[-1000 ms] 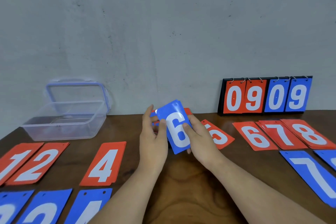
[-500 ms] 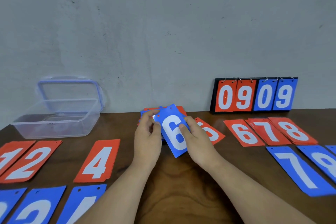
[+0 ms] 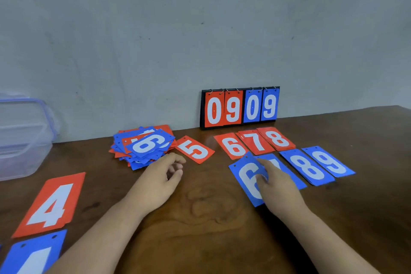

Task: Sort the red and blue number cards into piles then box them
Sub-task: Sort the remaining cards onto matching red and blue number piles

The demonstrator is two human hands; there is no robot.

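Plain indoor room; wooden table (image 3: 200, 218) against bare grey wall (image 3: 200, 29).

Box (image 3: 22, 140) far left, card heap (image 3: 143, 147) centre-back, scoreboard (image 3: 240, 107) behind-right, nearest 6 card (image 3: 244, 176) seemingly overlapping a neighbour

Cropped by the left edge of view, well left of the left hand (image 3: 164, 176): a clear plastic box with blue-rimmed lid (image 3: 24, 140), blurred. Cut by the bottom edge, left of that hand's forearm: a blue rectangular card (image 3: 33, 256), numeral only partly seen. Just beyond the left hand's fingers, buried beneath a topmost blue card (image 3: 146, 143) marked 6: a loose heap of red and blue number cards (image 3: 133, 162), lower numerals unreadable. Covered by the right hand (image 3: 278, 184): part of the blue 6 card (image 3: 245, 176) and most of the numeral on a second blue card (image 3: 298, 181) beneath. Not discernible there: pinching or merely pressing. Both forearms cropped at the bottom edge.
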